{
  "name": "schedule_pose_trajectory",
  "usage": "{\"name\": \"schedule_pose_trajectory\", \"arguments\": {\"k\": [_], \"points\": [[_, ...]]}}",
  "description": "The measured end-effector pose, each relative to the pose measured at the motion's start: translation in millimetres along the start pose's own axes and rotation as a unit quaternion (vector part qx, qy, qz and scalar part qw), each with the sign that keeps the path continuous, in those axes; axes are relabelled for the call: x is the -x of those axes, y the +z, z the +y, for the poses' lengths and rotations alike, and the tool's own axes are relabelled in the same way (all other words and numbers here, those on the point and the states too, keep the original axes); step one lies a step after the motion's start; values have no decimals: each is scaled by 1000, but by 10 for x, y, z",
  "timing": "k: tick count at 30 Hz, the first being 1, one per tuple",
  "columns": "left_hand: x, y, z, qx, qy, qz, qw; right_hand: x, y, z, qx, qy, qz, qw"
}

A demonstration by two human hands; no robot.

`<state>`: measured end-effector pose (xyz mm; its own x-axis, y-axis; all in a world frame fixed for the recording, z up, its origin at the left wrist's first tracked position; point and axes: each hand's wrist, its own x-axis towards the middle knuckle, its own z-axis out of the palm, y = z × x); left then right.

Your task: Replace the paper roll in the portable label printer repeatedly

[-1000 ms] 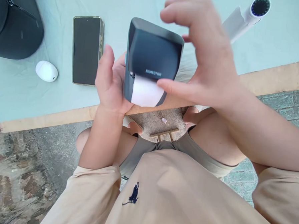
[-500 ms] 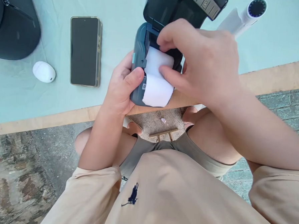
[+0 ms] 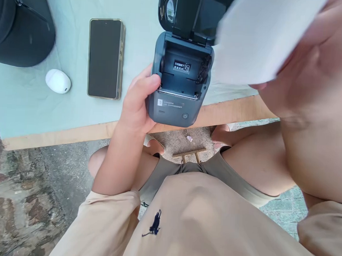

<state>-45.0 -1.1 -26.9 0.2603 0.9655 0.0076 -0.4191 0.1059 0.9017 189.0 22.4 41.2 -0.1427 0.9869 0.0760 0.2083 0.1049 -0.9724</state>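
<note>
My left hand (image 3: 138,103) grips a small dark grey label printer (image 3: 177,90) from its left side, just above the table's front edge. The printer's lid (image 3: 188,12) stands flipped up and the paper bay is bare, showing a small label inside. My right hand (image 3: 308,70) is raised close to the camera at the upper right, blurred, holding a white paper roll (image 3: 258,37) that covers part of the lid.
A black phone (image 3: 105,58) lies face up on the pale green table cover (image 3: 74,107), with a small white oval case (image 3: 58,81) to its left and a black bag (image 3: 20,24) at the far left corner. Stone paving lies below the table edge.
The lid went from shut to open. My right hand lifted the white roll out of the bay and up toward the camera; my left hand kept hold of the printer.
</note>
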Motion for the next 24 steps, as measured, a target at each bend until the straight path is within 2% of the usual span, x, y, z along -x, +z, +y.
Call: {"name": "schedule_pose_trajectory", "arguments": {"k": [2,3,6,8,12,15,19,21,22,24], "points": [[-10,7,15,13,-8,-12,1000,-27,-27,119,-52,75,-3,996],[-14,17,22,18,-8,-12,1000,-22,-38,162,-64,87,-6,994],[-21,44,33,24,0,-9,1000,38,-71,223,-12,37,-9,999],[-24,47,30,19,0,-8,1000,76,-97,228,66,-16,-13,998],[-32,23,10,7,-5,1,1000,82,-152,262,249,-101,-21,963],[-35,22,8,15,-2,3,1000,50,-160,316,294,-95,-11,951],[-34,40,31,13,-6,0,1000,34,-131,351,338,-31,-41,940],[-32,48,42,8,-7,-1,1000,38,-161,360,318,-57,-55,945],[-30,52,45,9,-8,-3,1000,37,-201,371,299,-92,-33,949],[-25,63,48,19,-9,-3,1000,10,-329,413,215,-126,69,966]]}}
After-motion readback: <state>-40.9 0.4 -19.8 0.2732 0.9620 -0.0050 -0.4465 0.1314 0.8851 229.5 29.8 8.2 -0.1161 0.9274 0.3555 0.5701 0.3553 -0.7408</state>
